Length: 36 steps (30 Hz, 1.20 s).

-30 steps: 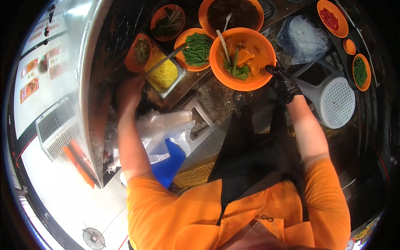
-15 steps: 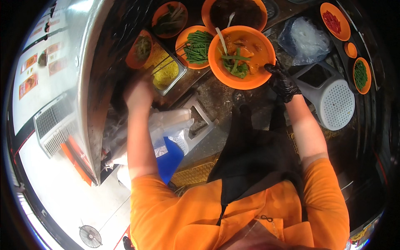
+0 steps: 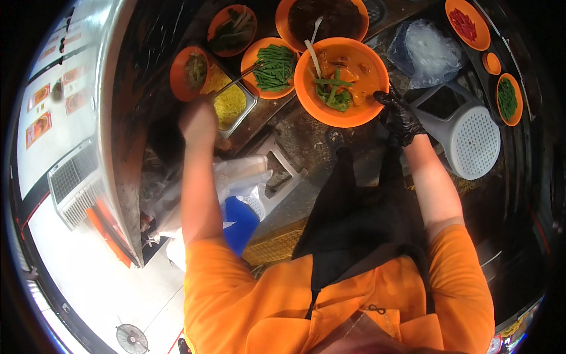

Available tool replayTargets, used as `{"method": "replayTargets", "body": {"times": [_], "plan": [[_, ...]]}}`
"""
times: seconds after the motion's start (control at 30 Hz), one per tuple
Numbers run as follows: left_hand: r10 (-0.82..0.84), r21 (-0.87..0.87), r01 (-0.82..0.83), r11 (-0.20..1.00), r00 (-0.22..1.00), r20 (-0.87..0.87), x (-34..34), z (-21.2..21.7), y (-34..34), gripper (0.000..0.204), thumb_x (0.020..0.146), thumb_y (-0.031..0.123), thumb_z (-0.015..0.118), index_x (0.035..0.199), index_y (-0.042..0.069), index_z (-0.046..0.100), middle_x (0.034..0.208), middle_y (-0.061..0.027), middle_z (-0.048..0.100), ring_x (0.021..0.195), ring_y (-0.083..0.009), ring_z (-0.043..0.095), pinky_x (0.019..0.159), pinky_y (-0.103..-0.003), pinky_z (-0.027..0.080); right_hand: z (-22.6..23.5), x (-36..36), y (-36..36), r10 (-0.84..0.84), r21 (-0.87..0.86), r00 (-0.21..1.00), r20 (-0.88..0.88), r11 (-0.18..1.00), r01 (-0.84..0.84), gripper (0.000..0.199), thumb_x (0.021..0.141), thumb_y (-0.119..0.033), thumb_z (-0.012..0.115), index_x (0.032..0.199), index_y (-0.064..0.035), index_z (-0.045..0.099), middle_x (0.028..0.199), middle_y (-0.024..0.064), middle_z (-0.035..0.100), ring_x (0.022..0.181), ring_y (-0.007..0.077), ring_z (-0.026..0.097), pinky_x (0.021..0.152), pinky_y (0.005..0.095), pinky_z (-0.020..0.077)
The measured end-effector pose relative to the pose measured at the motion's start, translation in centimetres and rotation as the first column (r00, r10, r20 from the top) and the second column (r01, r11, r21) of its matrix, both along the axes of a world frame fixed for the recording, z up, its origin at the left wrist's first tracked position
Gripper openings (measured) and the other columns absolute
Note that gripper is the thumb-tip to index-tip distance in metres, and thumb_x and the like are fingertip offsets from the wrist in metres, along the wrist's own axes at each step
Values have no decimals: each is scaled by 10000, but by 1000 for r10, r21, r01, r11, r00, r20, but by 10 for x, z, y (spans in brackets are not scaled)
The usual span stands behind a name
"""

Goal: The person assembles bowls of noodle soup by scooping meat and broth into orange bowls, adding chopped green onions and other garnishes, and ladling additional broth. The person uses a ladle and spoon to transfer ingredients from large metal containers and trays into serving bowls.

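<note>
My right hand (image 3: 401,115), in a black glove, grips the near right rim of a large orange bowl (image 3: 321,115) holding reddish soup, green beans, leafy greens and a white spoon. My bare left hand (image 3: 198,121) hovers, blurred, at the near left corner of a metal tray of yellow noodles (image 3: 231,105). A metal utensil (image 3: 239,78) lies across that tray, its handle end close to my left hand. Whether the hand grips it is unclear.
Orange bowls of green beans (image 3: 272,68), mixed vegetables (image 3: 190,74) and dark sauce (image 3: 327,17) ring the tray. A plastic bag of white noodles (image 3: 427,50) and a grey perforated scoop (image 3: 469,138) lie right. A white stool (image 3: 277,171) and blue bucket (image 3: 239,221) stand below.
My left hand has moved right and slightly forward, closer to the noodle tray. Green beans now lie on top of the soup. My right hand stays on the bowl's rim.
</note>
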<state>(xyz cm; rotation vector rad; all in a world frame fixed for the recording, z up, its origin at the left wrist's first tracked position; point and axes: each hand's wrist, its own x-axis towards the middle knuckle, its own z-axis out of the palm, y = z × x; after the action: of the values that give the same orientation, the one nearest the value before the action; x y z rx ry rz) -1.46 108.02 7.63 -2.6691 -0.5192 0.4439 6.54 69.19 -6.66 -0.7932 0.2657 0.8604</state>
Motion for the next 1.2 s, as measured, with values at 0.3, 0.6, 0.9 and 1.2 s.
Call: {"method": "replayTargets", "body": {"times": [0.3,0.6,0.9,1.2], "plan": [[-181,42,177,983,974,134,-32,37,3,237,904,173,524,1101,205,652,984,-85,668,886,-285,648,723,-399,522,0,0,9,-64,116,998,9,991,63,659,844,-144,669,1429,-87,370,1304,56,524,1186,181,513,984,333,429],[-233,67,230,971,972,43,3,-23,10,190,889,169,539,1015,151,680,898,-82,658,827,-263,654,676,-364,529,0,0,6,-49,47,998,31,998,47,635,844,-126,663,1419,-96,394,1253,48,557,1141,176,536,934,316,451],[-59,-15,61,998,993,107,-52,63,-7,290,920,238,554,1191,203,650,1081,-81,664,951,-277,649,823,-346,500,-18,-3,7,-95,26,995,-15,995,96,629,843,-112,683,1413,-102,416,1273,51,564,1161,167,537,935,317,462],[39,-471,99,876,961,273,-55,93,-102,338,815,152,698,1152,170,680,1049,-114,681,969,-272,655,810,-341,515,-13,6,9,-30,141,999,20,990,27,633,849,-77,673,1414,-71,388,1334,77,495,1198,217,521,967,402,495]]}}
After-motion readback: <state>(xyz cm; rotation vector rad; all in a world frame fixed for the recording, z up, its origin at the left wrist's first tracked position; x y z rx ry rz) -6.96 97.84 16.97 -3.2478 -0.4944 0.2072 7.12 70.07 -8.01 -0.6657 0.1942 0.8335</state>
